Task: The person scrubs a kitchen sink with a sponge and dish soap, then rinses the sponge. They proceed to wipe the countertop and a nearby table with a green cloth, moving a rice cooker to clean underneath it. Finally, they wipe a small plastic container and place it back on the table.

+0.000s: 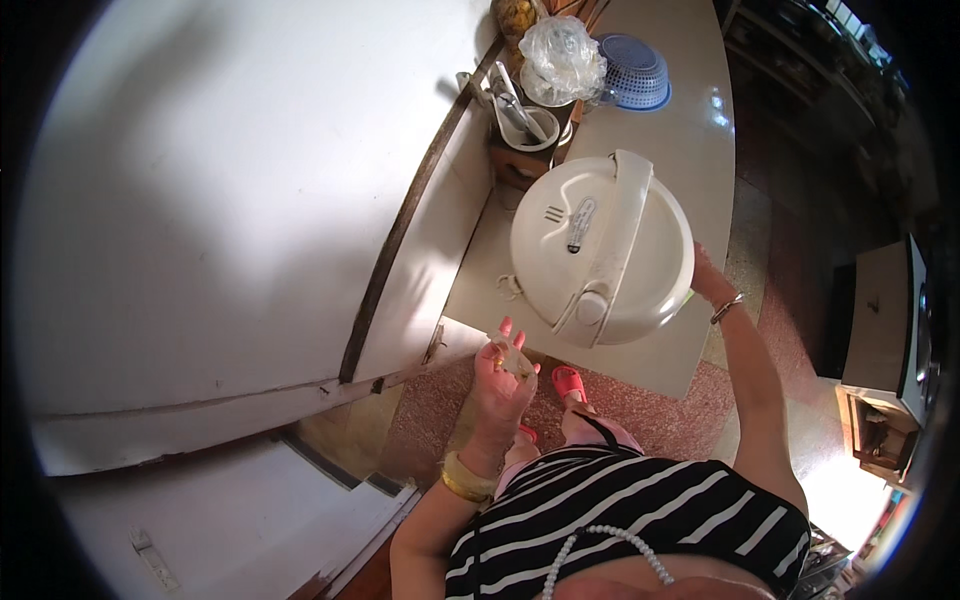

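A cream-white lidded rice cooker (585,247), its handle laid across the lid, is on the light countertop (660,367). My right hand (707,271) is against the cooker's right side; its fingers are hidden behind the body, so I cannot tell whether they grip it. Palm up, near the counter's front left corner, my left hand (504,379) holds a small translucent piece (516,360), perhaps plastic, between thumb and fingers. Just left of the cooker's lower edge lies a small pale ring-shaped thing (508,286) on the countertop.
Behind the cooker are a white utensil holder (541,129), a crumpled clear plastic bag (561,60) and an upturned blue plastic basket (637,71). A white wall (225,187) bounds the counter's left side. A cabinet (877,322) stands across the floor at the right.
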`<state>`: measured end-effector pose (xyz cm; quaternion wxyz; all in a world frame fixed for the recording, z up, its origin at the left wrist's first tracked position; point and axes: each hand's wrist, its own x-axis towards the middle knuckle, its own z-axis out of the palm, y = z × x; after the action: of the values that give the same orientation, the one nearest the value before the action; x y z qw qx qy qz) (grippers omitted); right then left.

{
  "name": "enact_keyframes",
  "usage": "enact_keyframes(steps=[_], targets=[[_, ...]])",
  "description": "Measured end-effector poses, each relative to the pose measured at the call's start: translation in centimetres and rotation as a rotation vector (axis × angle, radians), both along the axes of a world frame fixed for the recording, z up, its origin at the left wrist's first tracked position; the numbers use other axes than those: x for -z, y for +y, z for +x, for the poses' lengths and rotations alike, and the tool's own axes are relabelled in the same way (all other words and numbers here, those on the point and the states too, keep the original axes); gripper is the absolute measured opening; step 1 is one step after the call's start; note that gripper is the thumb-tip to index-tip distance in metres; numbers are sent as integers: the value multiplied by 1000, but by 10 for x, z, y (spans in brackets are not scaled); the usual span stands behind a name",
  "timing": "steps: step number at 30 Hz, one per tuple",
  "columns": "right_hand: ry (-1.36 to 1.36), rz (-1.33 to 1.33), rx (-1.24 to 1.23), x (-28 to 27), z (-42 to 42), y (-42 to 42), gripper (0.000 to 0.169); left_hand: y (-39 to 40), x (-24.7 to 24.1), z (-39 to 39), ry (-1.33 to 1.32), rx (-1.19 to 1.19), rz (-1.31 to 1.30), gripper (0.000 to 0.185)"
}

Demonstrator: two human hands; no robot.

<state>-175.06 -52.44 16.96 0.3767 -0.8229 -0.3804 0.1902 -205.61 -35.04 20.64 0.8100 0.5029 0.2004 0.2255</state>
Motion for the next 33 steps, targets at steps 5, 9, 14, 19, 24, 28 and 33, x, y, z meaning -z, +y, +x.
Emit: enact_keyframes(steps=[5, 9, 14, 19, 24, 28, 33], targets=[[74, 95, -20, -10, -6, 3, 29, -14, -6, 16, 50, -50, -22, 56], [174, 115, 9, -13, -22, 11, 32, 1, -11, 16, 133, -109, -11, 56], [294, 95, 2, -20, -51, 17, 41, 32, -12, 7, 51, -189, -18, 47], [268, 134, 6, -16, -85, 25, 54, 43, -30, -2, 237, -329, 46, 49], [183, 313, 86, -2, -91, 33, 54, 29, -40, -2, 260, -313, 156, 40], [209, 398, 21, 11, -72, 31, 47, 31, -40, -5, 224, -228, 93, 35], [250, 391, -38, 17, -48, 42, 44, 24, -45, -1, 219, -158, 142, 33]])
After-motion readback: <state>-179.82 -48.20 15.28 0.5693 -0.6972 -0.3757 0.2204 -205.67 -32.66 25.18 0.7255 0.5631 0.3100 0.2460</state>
